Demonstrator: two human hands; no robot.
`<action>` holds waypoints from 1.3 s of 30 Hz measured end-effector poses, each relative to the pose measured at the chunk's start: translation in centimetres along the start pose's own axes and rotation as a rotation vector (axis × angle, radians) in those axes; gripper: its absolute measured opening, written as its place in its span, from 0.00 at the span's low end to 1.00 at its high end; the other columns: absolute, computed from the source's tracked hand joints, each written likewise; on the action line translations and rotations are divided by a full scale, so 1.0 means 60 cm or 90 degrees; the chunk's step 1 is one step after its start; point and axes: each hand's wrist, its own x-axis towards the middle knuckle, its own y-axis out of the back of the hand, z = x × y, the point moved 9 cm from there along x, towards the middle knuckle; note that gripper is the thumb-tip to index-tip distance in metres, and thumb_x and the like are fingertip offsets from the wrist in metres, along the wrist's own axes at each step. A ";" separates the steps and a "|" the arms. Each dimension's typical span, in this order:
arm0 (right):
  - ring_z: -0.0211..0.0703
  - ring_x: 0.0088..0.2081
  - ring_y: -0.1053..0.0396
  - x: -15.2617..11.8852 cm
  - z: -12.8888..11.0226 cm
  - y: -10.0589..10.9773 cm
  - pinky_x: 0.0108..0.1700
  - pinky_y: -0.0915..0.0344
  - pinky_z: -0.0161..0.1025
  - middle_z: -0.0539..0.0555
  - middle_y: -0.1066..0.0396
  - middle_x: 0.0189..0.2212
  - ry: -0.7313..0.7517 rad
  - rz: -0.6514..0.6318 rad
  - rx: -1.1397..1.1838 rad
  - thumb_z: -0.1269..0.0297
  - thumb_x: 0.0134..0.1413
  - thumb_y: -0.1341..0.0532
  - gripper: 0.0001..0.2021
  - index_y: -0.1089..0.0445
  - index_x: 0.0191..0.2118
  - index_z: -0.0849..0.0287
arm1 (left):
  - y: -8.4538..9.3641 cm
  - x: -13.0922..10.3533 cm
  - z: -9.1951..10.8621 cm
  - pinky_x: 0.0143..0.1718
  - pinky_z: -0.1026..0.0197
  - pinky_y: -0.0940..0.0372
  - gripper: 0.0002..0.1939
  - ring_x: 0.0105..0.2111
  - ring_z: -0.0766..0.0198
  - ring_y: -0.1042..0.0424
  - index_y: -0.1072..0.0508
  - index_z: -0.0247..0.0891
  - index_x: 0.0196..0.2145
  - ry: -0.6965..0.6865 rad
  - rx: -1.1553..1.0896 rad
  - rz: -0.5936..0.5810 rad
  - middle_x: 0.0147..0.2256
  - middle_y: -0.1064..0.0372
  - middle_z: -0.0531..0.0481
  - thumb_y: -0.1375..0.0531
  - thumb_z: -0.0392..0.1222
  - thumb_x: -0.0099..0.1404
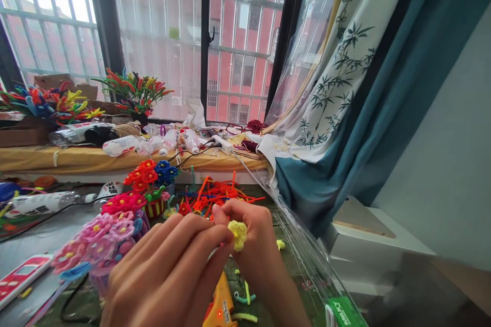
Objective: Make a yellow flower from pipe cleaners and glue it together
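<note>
Between my two hands is a small, fuzzy yellow pipe-cleaner flower [238, 235]. My left hand [172, 265] is in front, its thumb and index fingertips pinched at the flower's left edge. Behind and to the right, my right hand [255, 245] has its fingers curled around the flower's far side; its fingertips are partly hidden. An orange hot glue gun [220, 304] with a lit red light lies below, partly covered by my left hand. Beside it are cut pieces of yellow pipe cleaner [245, 318].
Pink pipe-cleaner flowers [107, 235] and red ones [141, 176] stand at the left. Loose red pipe cleaners [215, 191] lie behind my hands. Thin wires [299, 250] and a green box [343, 311] are at the right. Plastic bottles [120, 145] line the sill.
</note>
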 end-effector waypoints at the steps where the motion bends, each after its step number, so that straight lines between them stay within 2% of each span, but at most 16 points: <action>1: 0.34 0.22 0.43 0.000 -0.002 0.001 0.26 0.49 0.33 0.44 0.39 0.17 0.004 0.004 -0.012 0.61 0.60 0.43 0.17 0.35 0.20 0.59 | 0.001 0.000 0.001 0.42 0.65 0.38 0.08 0.36 0.68 0.30 0.28 0.39 0.40 -0.002 0.007 0.003 0.36 0.27 0.53 0.46 0.33 0.72; 6: 0.33 0.22 0.42 0.001 -0.006 0.004 0.25 0.50 0.33 0.44 0.38 0.17 0.014 0.013 -0.050 0.62 0.61 0.43 0.17 0.34 0.20 0.60 | -0.001 0.000 0.005 0.40 0.63 0.40 0.08 0.33 0.67 0.31 0.28 0.38 0.40 -0.023 0.015 -0.007 0.35 0.28 0.53 0.46 0.31 0.71; 12: 0.35 0.22 0.42 0.001 -0.008 0.005 0.25 0.52 0.34 0.45 0.40 0.16 0.016 0.021 -0.088 0.62 0.59 0.44 0.17 0.34 0.20 0.59 | -0.007 -0.002 0.010 0.42 0.61 0.40 0.07 0.36 0.64 0.31 0.29 0.35 0.41 -0.047 0.053 -0.016 0.36 0.28 0.50 0.47 0.31 0.72; 18: 0.37 0.24 0.42 0.002 -0.010 -0.002 0.29 0.49 0.35 0.48 0.35 0.19 0.023 0.004 -0.124 0.62 0.60 0.47 0.17 0.35 0.21 0.59 | -0.006 0.000 0.005 0.43 0.62 0.38 0.09 0.36 0.64 0.28 0.28 0.36 0.37 -0.034 0.042 -0.003 0.34 0.27 0.50 0.47 0.31 0.71; 23: 0.36 0.22 0.47 0.001 -0.004 0.001 0.27 0.53 0.36 0.46 0.41 0.17 0.007 0.023 -0.191 0.63 0.62 0.47 0.17 0.41 0.20 0.57 | -0.009 0.000 0.007 0.45 0.61 0.37 0.08 0.35 0.64 0.28 0.28 0.37 0.37 -0.023 0.025 -0.015 0.34 0.26 0.50 0.46 0.31 0.70; 26: 0.36 0.21 0.52 0.001 -0.001 0.004 0.25 0.56 0.37 0.46 0.46 0.16 0.003 0.041 -0.244 0.64 0.62 0.48 0.18 0.44 0.20 0.57 | -0.011 0.001 0.008 0.42 0.63 0.36 0.08 0.33 0.66 0.29 0.28 0.37 0.38 -0.019 0.013 -0.016 0.33 0.27 0.52 0.46 0.30 0.70; 32: 0.37 0.22 0.57 0.004 0.002 0.001 0.24 0.58 0.39 0.45 0.47 0.16 -0.003 0.024 -0.276 0.64 0.65 0.50 0.19 0.43 0.20 0.56 | -0.017 0.001 0.003 0.43 0.64 0.36 0.09 0.33 0.66 0.28 0.28 0.37 0.38 -0.003 -0.008 -0.019 0.33 0.27 0.52 0.46 0.29 0.69; 36: 0.37 0.22 0.51 0.004 0.000 -0.002 0.26 0.55 0.39 0.47 0.40 0.17 0.002 0.005 -0.259 0.65 0.63 0.47 0.18 0.38 0.21 0.58 | -0.022 -0.009 -0.001 0.46 0.63 0.37 0.07 0.38 0.65 0.28 0.29 0.37 0.41 -0.002 -0.003 -0.046 0.37 0.27 0.50 0.46 0.31 0.70; 39: 0.38 0.24 0.41 0.003 0.004 -0.003 0.28 0.48 0.36 0.49 0.32 0.20 -0.021 -0.045 -0.146 0.69 0.56 0.40 0.10 0.30 0.24 0.60 | -0.017 -0.009 -0.014 0.42 0.63 0.36 0.06 0.36 0.65 0.28 0.30 0.39 0.40 0.025 -0.004 -0.036 0.35 0.28 0.51 0.46 0.32 0.70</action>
